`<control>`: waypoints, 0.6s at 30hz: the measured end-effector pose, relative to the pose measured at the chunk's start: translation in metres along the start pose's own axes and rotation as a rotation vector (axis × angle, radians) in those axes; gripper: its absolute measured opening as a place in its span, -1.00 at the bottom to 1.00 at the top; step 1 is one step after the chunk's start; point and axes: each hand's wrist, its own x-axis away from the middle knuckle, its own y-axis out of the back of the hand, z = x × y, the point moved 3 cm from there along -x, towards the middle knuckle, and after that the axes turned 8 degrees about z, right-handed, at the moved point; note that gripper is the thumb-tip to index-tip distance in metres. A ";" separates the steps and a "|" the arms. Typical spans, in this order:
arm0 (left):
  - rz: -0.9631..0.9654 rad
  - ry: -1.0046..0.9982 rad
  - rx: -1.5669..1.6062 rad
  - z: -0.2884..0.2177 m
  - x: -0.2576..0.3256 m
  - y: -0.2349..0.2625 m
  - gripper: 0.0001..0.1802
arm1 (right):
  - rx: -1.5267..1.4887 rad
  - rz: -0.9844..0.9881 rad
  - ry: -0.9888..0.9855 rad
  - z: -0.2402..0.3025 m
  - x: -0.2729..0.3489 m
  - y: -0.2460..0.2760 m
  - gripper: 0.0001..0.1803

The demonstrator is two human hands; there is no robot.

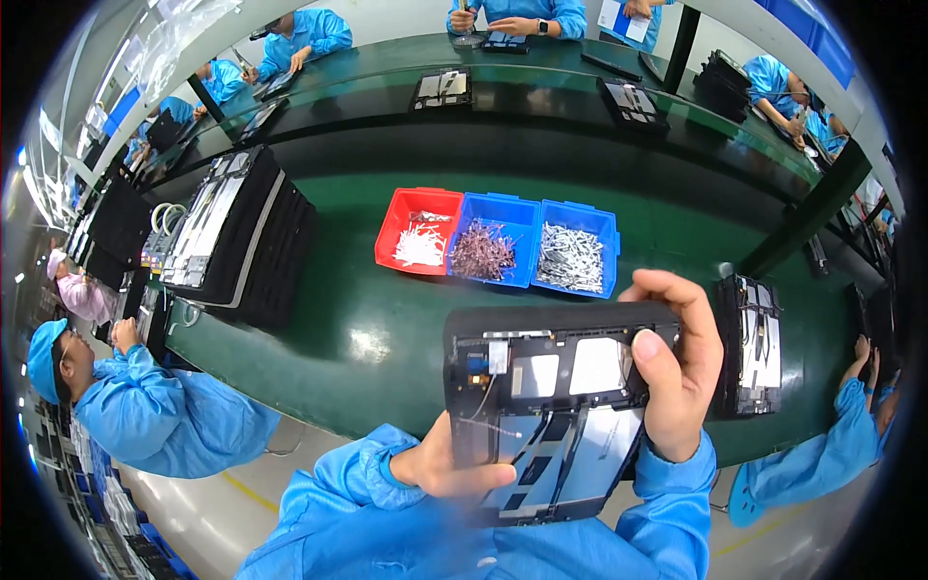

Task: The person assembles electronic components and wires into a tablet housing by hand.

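Holding: a black tablet frame (551, 406), opened-up back facing up, held up above the near edge of the green bench (358, 319), close in front of the person's chest.
Frame details: silver shield plates across the upper half, a small blue part near its left end, thin wires running down the left side, and a grey panel tilting down in the lower half.
Right hand (677, 372): clamped on the frame's right end, fingers curled over the top edge, thumb pressed flat on the inner face. So, closed and gripping the frame.
Left hand (449, 464): under the frame's lower left corner, thumb lying across the bottom of the grey panel, the rest of the fingers hidden behind it. Gripping the frame too.
Sleeves: bright blue smock on both arms.
Just beyond: three parts bins side by side, one red bin (418, 232) with white bits, then a blue bin (488, 242) with brownish bits, then another blue bin (577, 249) with silver bits.
Right of the frame: another open tablet chassis (754, 348) lying on the bench.
Far left: a stack of black trays (242, 232) with flat panels on top.
Around: other people in blue smocks at the benches.
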 end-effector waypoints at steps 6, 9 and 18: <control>-0.028 0.034 0.189 0.009 0.003 0.002 -0.61 | 0.072 0.023 -0.012 0.001 -0.004 -0.002 -0.72; 0.016 0.022 0.169 0.011 0.004 0.003 -0.56 | 0.113 0.021 0.004 0.000 -0.004 -0.001 -0.74; -0.004 0.036 0.208 0.011 0.004 0.001 -0.63 | 0.085 0.012 0.000 -0.001 -0.004 -0.002 -0.77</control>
